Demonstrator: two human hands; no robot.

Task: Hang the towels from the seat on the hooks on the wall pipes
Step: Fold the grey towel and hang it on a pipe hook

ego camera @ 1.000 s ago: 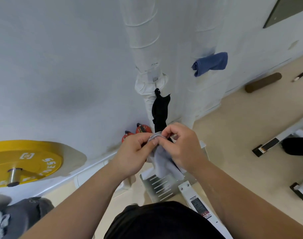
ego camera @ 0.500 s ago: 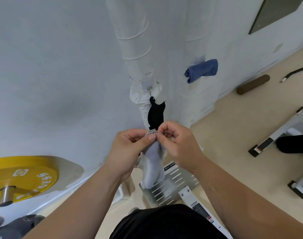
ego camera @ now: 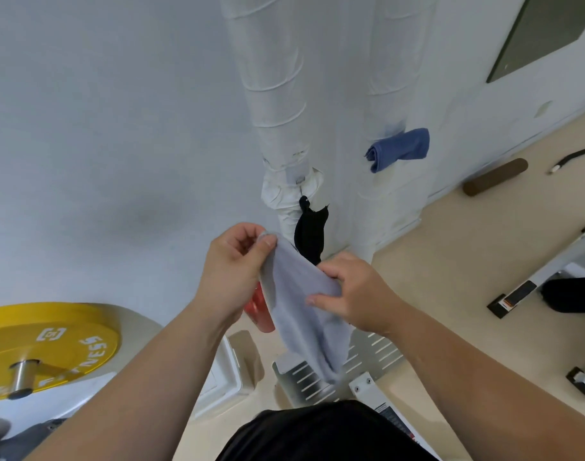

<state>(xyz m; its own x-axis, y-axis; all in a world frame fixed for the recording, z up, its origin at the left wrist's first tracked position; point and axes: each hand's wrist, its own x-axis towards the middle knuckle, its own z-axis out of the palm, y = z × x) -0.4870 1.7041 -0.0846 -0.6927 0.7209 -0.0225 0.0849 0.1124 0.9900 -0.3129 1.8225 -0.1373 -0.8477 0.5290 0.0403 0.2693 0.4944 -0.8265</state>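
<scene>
left hand (ego camera: 234, 271) pinches the grey towel (ego camera: 301, 304) by its top corner and right hand (ego camera: 354, 294) grips its right edge, so it hangs between them, off the pipes. one black towel (ego camera: 309, 234) hangs low on the left pipe (ego camera: 271, 94), one blue towel (ego camera: 399, 149) on the right pipe (ego camera: 394, 78): three towels, two pipes.

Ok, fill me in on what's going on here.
A person is holding a grey towel in both hands before two wrapped wall pipes. The left hand pinches its top corner; the right hand grips it lower down. A black towel hangs on one pipe, a blue towel on the other. The grey one is not yet hung.
</scene>
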